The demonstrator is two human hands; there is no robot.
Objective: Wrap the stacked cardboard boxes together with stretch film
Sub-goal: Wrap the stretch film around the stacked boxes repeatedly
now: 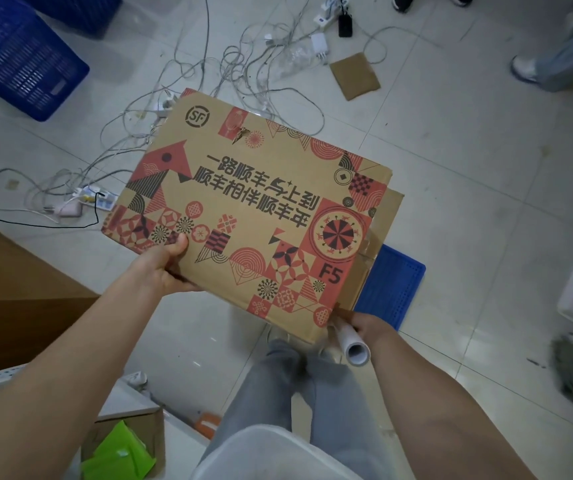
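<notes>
Holding the flattened SF cardboard boxes [243,202] up off the floor, printed face toward me, text upside down from my view. A second plain cardboard layer [387,216] peeks out behind the right edge, so the stack isn't flush.

Left hand [164,268]: gripping the near-left edge, thumb on the printed face, fingers hidden underneath.

Right hand [370,325]: at the near-right corner, curled around the stretch film roll [352,344]. Open core end points at me. Can't tell if that hand also pinches the cardboard. No film visibly on the boxes yet, and I can't see a loose tail either.

My read: wrap is at or near the start. How I'd do it:
- square the layers first, since the back one sticks out right; tap the edges flush before film goes on
- anchor the film tail under my left thumb on the printed face, then pull the roll across
- keep tension steady so the film necks and clings, and overlap each pass
- go round the short way, rotating the stack with the left hand

Risks: layers sliding apart under one-hand support. Cables [209,81] and a blue crate [394,285] on the floor below, so watch my footing.
</notes>
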